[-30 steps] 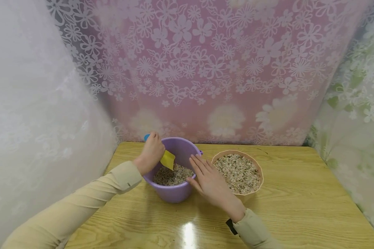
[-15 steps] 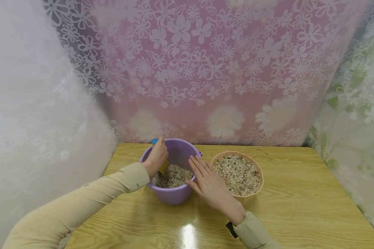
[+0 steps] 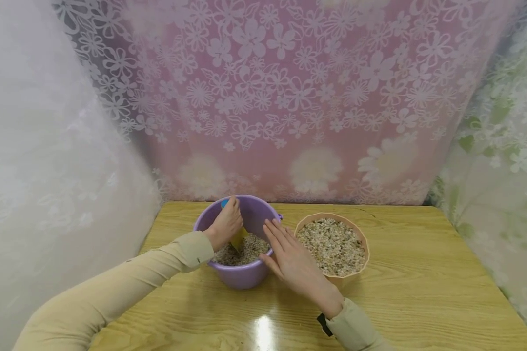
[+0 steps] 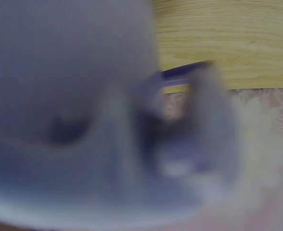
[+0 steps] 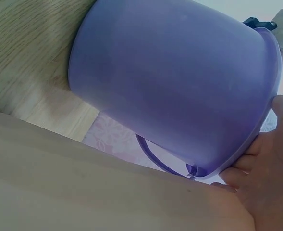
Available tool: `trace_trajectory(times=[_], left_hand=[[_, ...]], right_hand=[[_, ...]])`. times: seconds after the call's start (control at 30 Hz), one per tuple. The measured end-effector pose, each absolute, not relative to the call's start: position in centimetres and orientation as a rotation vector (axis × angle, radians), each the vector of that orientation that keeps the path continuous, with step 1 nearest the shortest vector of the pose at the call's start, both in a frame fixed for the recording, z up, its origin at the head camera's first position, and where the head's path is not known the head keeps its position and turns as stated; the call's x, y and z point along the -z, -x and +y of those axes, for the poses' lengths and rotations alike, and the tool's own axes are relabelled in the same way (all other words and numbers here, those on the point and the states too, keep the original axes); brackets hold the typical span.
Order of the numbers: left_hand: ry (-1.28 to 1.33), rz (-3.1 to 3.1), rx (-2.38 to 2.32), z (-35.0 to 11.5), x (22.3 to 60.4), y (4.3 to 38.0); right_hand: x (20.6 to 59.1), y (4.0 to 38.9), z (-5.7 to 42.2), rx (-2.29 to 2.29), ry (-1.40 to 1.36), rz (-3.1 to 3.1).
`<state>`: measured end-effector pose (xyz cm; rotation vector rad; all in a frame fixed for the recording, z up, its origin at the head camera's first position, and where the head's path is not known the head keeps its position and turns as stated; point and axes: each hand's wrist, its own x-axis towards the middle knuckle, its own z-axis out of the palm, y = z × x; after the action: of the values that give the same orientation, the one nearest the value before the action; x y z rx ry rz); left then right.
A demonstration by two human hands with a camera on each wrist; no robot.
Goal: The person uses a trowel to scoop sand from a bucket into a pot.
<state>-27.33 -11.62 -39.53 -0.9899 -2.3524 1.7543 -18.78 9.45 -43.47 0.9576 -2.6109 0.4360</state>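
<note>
In the head view, my left hand grips a small shovel with a blue handle end and a yellow blade. It reaches into the purple bucket, the blade tip down at the mixed, gravel-like granules inside. My right hand rests against the bucket's right rim with straight fingers. The right wrist view shows these fingers at the rim of the bucket. The left wrist view is badly blurred; the bucket's side fills much of it and the shovel cannot be made out.
A peach bowl full of similar granules stands right of the bucket, close to my right hand. Both stand on a wooden table. A floral curtain hangs behind the table, with pale sheets on both sides. The bucket's handle hangs down outside.
My left hand has moved right and slightly down with the shovel, deeper over the bucket. The blade has swung to point downward at the granules. My right hand stays at the rim.
</note>
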Motion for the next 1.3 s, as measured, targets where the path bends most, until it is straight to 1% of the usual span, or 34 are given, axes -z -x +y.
trace_trajectory(times=[0.13,0.4,0.77,1.3], left_hand=[[0.991,-2.369,-1.741,-11.3,39.7,27.4],[0.972,-2.438,-1.359,-11.2,40.5,28.1],[0.983,-2.491,-1.298,-11.1,40.6,28.1],[0.963,-2.696,-0.796,-12.6,40.2,26.6]], right_hand=[[43.5,18.7,9.4,-0.444,-0.969,-2.611],[43.5,18.7,9.5,-0.426,-0.961,-2.594],[43.5,18.6,9.5,-0.421,-0.954,-2.609],[43.4,18.4,9.5,-0.43,-0.943,-2.628]])
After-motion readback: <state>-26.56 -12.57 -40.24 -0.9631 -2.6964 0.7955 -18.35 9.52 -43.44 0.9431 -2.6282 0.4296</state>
